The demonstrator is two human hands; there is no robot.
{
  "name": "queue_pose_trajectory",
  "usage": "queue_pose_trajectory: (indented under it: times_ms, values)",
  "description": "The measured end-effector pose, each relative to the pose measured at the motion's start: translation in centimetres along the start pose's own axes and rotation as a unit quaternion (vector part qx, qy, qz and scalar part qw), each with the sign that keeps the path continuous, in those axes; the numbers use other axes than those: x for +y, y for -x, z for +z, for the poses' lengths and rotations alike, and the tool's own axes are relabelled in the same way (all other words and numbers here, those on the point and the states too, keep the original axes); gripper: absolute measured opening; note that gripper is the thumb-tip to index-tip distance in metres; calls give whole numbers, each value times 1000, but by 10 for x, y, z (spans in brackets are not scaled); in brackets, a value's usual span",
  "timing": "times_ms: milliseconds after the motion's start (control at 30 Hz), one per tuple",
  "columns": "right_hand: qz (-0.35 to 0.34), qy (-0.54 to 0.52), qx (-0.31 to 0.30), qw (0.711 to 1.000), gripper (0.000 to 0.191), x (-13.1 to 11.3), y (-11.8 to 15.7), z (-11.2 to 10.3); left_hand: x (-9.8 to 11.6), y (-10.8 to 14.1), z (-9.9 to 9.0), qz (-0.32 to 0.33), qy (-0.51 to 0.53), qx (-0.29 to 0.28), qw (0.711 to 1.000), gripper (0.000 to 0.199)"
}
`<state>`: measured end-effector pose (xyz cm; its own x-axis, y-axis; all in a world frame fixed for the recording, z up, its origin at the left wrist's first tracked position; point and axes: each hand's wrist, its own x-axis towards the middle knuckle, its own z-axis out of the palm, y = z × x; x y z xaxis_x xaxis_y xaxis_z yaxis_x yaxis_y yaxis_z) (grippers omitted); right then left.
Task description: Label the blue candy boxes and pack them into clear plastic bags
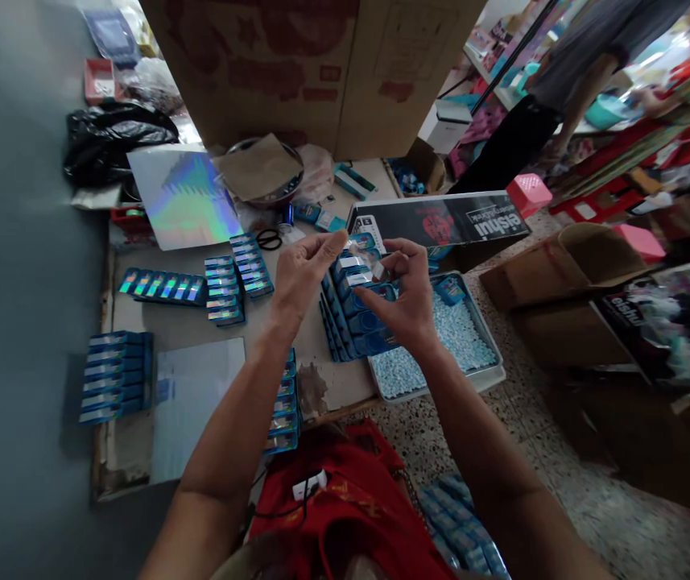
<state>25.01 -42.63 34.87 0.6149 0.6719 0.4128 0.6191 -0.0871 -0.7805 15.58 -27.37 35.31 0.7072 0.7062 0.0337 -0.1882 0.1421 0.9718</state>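
From where I stand, the block of blue packs (370, 325) sits between the two hands and partly under them, near the edge of the table (341, 385). Its long axis runs roughly away from the person. The right hand (410, 300) looks nearer, its thumb spread over the packs, fingers curled; the left hand (297, 278) draws thumb and fingers together by the far end. (Something clear glints there, so I cannot tell what either pinches.) The tray (485, 324) of pale beads lies just beside, right of the block.
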Motion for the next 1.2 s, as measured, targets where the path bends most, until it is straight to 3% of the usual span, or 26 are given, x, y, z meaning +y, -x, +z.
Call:
queue_pose_trajectory:
  times_ms: [200,433,633,767,867,1067,1200]
  values:
    - [-19,-27,-6,999,58,-5,7,5,-5,16,3,-155,108,-65,980,42]
    - [-13,-62,-13,998,58,-5,13,15,-10,28,12,-218,207,-29,953,37]
    - [80,-104,-33,991,58,-17,14,15,-6,27,12,-162,154,30,974,33]
    - [188,-211,-91,955,65,-21,11,12,-3,26,8,-90,84,74,990,30]
    - [213,-249,-119,937,61,-20,10,11,-2,23,3,-60,50,79,994,31]
    - [119,-68,-45,990,30,-32,1,4,2,26,-9,-7,-72,33,997,37]
    - [6,7,-60,998,16,-44,-20,-5,3,31,-15,-12,-108,-3,994,35]
